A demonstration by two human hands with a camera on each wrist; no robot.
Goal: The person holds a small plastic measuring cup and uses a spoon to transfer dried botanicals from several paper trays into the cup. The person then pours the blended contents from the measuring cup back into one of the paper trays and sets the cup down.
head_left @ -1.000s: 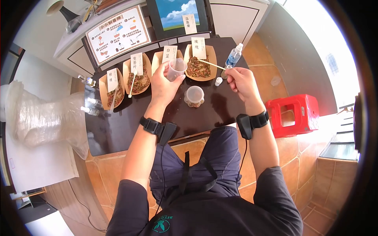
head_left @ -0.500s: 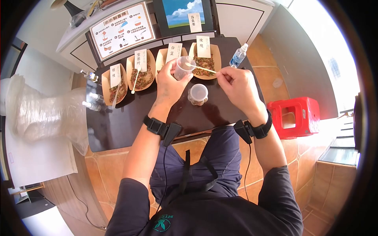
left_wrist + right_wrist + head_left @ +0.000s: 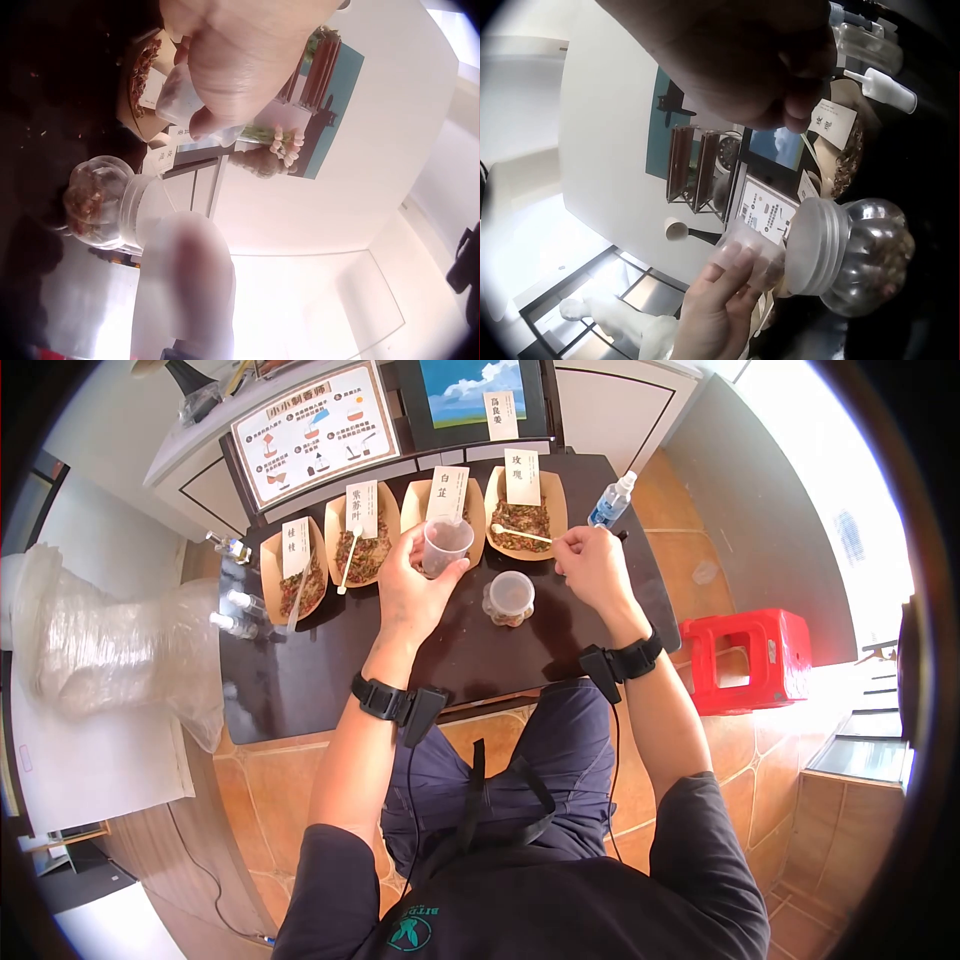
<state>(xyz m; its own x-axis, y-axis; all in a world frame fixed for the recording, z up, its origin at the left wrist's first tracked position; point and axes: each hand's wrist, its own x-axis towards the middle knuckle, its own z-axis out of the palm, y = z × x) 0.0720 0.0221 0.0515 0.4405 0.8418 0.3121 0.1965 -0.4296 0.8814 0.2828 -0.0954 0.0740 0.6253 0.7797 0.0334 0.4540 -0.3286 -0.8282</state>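
My left hand [image 3: 412,590] holds a small clear plastic cup [image 3: 449,540], fingers and thumb curled round its side. A little dark matter shows inside the cup in the right wrist view. My right hand [image 3: 597,566] pinches the handle end of a slim cream-coloured spoon [image 3: 528,537]. Its bowl lies over the dried reddish-green plant bits [image 3: 524,517] in the rightmost paper tray [image 3: 558,495]. Between the hands, nearer the body, stands a rounded clear jar [image 3: 877,259] with a frosted top and plant bits inside.
Three more paper trays [image 3: 272,598] with labels line the dark table [image 3: 450,650] to the left, two with spoons in them. A spray bottle [image 3: 612,500] stands at the right edge, small bottles [image 3: 240,602] at the left. A red stool [image 3: 745,660] is on the right.
The right hand's spoon left the rightmost tray, reached the cup's mouth half a second ago, and is now back over that tray. The cup has moved slightly left and down from there.
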